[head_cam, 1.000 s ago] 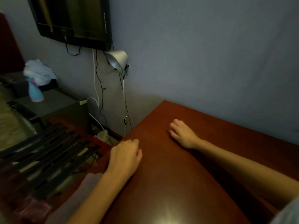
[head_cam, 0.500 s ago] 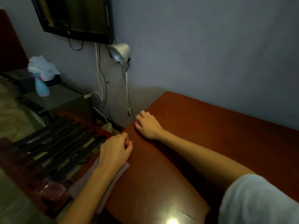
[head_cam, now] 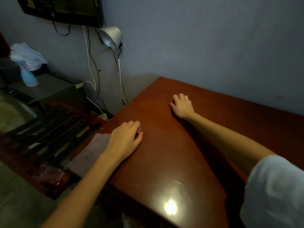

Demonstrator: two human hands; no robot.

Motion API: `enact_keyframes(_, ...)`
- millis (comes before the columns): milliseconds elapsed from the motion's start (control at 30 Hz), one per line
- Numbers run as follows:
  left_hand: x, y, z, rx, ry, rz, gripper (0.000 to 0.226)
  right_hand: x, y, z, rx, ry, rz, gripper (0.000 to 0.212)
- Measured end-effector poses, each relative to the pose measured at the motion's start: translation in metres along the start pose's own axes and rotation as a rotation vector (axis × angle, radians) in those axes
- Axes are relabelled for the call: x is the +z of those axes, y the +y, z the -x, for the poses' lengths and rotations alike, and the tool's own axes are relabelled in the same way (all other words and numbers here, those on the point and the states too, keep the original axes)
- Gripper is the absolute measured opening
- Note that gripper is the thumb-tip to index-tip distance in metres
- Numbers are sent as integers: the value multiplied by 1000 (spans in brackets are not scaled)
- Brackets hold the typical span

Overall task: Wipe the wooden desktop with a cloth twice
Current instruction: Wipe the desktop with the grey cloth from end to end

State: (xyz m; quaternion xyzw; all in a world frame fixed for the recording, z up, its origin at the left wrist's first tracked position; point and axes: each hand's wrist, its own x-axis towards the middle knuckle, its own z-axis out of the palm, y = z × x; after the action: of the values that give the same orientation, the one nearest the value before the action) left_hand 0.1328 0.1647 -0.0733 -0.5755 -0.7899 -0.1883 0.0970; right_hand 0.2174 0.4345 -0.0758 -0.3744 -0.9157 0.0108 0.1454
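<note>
Left hand (head_cam: 125, 139) lay palm down at the left edge of the desk (head_cam: 164, 162), fingers loosely bent with their tips on bare wood and nothing seen pinched between them. The cloth (head_cam: 89, 153) showed from under the heel of that hand and the wrist, and most of it trailed off over the desk's left edge. It seemed to be held down by the weight of the palm rather than gripped, which suits dragging it flat across the wood. Whether a fold was tucked beneath the palm could not be told.

Right hand (head_cam: 181, 105) rested well apart from the left one, farther back toward the wall. It was palm down with bent fingers touching the wood and held nothing. It was probably there as a brace, so the person could lean over the top while the other arm worked.

With so little cloth on the desk, the stroke looked to be at its edgeward end, and most of the surface lay to the right. How many passes were done could not be judged. A lamp (head_cam: 111, 37) hung by the wall, and a bottle (head_cam: 29, 78) stood on a low unit to the left.
</note>
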Motion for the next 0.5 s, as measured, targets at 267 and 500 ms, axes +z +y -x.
enact_keyframes(267, 3, 1, 3, -59, 26, 3, 11, -33, -19, 155, -567, -61, -183, 27)
enact_keyframes(500, 10, 27, 0, -18, 9, 41, 12, -54, 160, 98, 240, 6, 73, 29)
